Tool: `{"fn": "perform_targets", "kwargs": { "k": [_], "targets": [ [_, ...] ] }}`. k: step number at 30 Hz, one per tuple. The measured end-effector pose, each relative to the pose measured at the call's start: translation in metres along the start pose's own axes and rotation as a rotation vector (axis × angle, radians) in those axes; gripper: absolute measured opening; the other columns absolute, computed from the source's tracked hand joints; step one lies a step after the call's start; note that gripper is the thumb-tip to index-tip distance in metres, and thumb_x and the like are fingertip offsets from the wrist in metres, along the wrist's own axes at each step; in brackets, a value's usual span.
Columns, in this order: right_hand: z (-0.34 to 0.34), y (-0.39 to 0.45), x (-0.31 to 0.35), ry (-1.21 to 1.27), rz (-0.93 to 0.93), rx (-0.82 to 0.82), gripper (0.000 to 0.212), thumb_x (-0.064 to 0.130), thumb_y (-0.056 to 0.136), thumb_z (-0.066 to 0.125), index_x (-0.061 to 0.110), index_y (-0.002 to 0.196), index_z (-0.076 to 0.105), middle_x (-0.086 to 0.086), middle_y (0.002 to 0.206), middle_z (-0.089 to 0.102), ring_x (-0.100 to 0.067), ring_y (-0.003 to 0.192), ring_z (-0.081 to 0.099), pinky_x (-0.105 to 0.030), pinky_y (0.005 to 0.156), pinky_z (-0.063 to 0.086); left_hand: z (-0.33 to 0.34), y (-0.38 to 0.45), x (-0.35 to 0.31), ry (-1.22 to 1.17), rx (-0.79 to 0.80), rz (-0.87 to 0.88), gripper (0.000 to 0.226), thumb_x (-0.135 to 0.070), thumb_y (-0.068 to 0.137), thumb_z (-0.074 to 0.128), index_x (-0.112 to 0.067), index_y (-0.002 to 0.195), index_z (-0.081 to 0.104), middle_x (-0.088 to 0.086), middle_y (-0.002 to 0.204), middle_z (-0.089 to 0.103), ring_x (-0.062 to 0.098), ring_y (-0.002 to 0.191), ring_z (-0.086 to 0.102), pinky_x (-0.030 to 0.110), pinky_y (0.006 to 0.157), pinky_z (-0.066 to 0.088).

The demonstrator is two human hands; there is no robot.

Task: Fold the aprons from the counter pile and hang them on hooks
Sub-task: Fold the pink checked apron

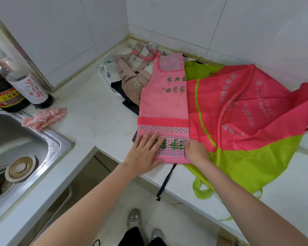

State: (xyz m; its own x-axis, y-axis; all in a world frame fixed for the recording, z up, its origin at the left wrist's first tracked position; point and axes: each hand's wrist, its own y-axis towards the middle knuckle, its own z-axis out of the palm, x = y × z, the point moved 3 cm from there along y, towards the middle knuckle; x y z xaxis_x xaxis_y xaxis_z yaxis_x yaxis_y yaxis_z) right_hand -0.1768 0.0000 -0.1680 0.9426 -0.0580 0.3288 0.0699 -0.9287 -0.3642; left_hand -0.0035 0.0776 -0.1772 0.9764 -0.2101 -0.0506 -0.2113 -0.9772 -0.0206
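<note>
Pink striped apron (164,107) lies folded lengthwise on the white counter (100,110), neck toward the wall corner, hem at the front edge. Left hand (144,155) presses flat, fingers spread, on its hem; right hand (196,150) pinches the hem's right edge, overlapping the red-green apron (242,112).

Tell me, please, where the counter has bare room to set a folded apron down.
Bare counter lies between the pink rag by the sink and the striped apron. The corner pile and the red-green apron crowd the rest.
</note>
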Motion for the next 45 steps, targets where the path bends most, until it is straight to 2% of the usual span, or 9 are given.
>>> {"fn": "perform_targets", "kwargs": {
  "k": [4, 7, 11, 15, 19, 25, 37, 41, 45],
  "targets": [
    [-0.016, -0.016, 0.004, -0.171, -0.259, -0.197, 0.046, 0.025, 0.095, 0.047, 0.007, 0.135, 0.033, -0.014, 0.131, 0.047, -0.032, 0.118, 0.05, -0.04, 0.083, 0.045, 0.011, 0.011, 0.004, 0.066, 0.277, 0.021, 0.098, -0.079, 0.067, -0.016, -0.02, 0.145, -0.013, 0.011, 0.157, -0.005, 0.035, 0.145, 0.002, 0.048, 0.114, -0.003],
    [-0.003, -0.026, 0.002, -0.383, -0.639, -0.021, 0.078, 0.037, 0.092, 0.049, 0.014, 0.151, 0.003, -0.007, 0.158, 0.0, -0.025, 0.146, 0.002, -0.04, 0.117, 0.01, 0.017, 0.009, 0.005, 0.089, 0.267, 0.059, 0.089, -0.071, 0.087, 0.001, -0.014, 0.14, 0.043, 0.016, 0.14, 0.047, 0.037, 0.126, 0.048, 0.054, 0.101, 0.037],
    [0.011, -0.014, -0.018, -0.446, -0.629, 0.177, 0.081, 0.033, 0.09, 0.042, 0.014, 0.15, -0.009, 0.007, 0.15, -0.024, -0.014, 0.145, -0.015, -0.028, 0.113, -0.013, 0.013, 0.005, 0.019, 0.035, 0.167, 0.117, 0.074, -0.058, 0.08, 0.032, -0.009, 0.13, 0.055, 0.014, 0.129, 0.059, 0.03, 0.116, 0.058, 0.052, 0.095, 0.042],
    [0.003, 0.001, -0.021, -0.098, -0.617, 0.246, 0.076, 0.028, 0.084, 0.057, 0.014, 0.149, 0.021, 0.006, 0.155, 0.013, -0.003, 0.141, 0.011, -0.02, 0.114, 0.005, -0.002, 0.0, 0.047, -0.429, 0.116, -0.044, 0.085, -0.062, 0.071, 0.03, -0.013, 0.139, 0.041, 0.002, 0.13, 0.059, 0.019, 0.12, 0.055, 0.047, 0.115, 0.021],
    [-0.021, 0.02, -0.023, 0.349, -0.413, 0.307, 0.034, 0.013, 0.081, 0.073, 0.025, 0.111, 0.063, 0.005, 0.112, 0.064, -0.007, 0.104, 0.057, -0.025, 0.095, 0.042, -0.015, 0.012, 0.064, -0.716, 0.056, -0.253, 0.048, -0.045, 0.087, 0.057, -0.013, 0.122, 0.059, 0.004, 0.11, 0.067, 0.022, 0.096, 0.063, 0.021, 0.078, 0.041],
    [-0.021, 0.041, -0.002, 0.489, -0.215, 0.087, 0.009, 0.01, 0.09, 0.06, 0.017, 0.087, 0.065, 0.002, 0.061, 0.054, -0.004, 0.05, 0.049, -0.032, 0.057, 0.04, -0.012, 0.027, 0.068, -0.803, -0.107, -0.474, 0.024, -0.028, 0.097, 0.049, -0.007, 0.104, 0.056, 0.009, 0.09, 0.063, 0.025, 0.08, 0.056, 0.029, 0.065, 0.038],
    [-0.003, 0.044, 0.031, 0.03, 0.079, -0.111, 0.043, 0.03, 0.103, 0.024, 0.009, 0.12, 0.057, -0.022, 0.122, 0.059, -0.038, 0.113, 0.055, -0.038, 0.09, 0.043, -0.016, 0.045, 0.074, -0.347, -0.008, -0.654, 0.035, -0.037, 0.1, 0.035, -0.008, 0.119, 0.043, 0.015, 0.092, 0.062, 0.032, 0.076, 0.059, 0.034, 0.059, 0.038],
    [-0.005, 0.047, 0.035, -0.005, 0.115, -0.073, 0.042, 0.025, 0.103, 0.024, 0.008, 0.119, 0.058, -0.021, 0.123, 0.059, -0.038, 0.114, 0.054, -0.038, 0.091, 0.042, -0.019, 0.05, 0.065, -0.148, -0.229, -0.299, 0.039, -0.032, 0.092, 0.044, -0.006, 0.119, 0.05, 0.015, 0.112, 0.059, 0.034, 0.094, 0.06, 0.039, 0.074, 0.048],
    [-0.014, 0.044, 0.035, -0.008, 0.061, -0.121, 0.036, 0.028, 0.101, 0.033, 0.005, 0.124, 0.047, -0.02, 0.118, 0.059, -0.038, 0.11, 0.056, -0.04, 0.084, 0.045, 0.01, 0.053, 0.055, -0.012, -0.021, 0.117, 0.061, -0.057, 0.097, 0.012, -0.018, 0.137, 0.037, 0.015, 0.135, 0.053, 0.034, 0.123, 0.051, 0.049, 0.104, 0.036]
  ]
}}
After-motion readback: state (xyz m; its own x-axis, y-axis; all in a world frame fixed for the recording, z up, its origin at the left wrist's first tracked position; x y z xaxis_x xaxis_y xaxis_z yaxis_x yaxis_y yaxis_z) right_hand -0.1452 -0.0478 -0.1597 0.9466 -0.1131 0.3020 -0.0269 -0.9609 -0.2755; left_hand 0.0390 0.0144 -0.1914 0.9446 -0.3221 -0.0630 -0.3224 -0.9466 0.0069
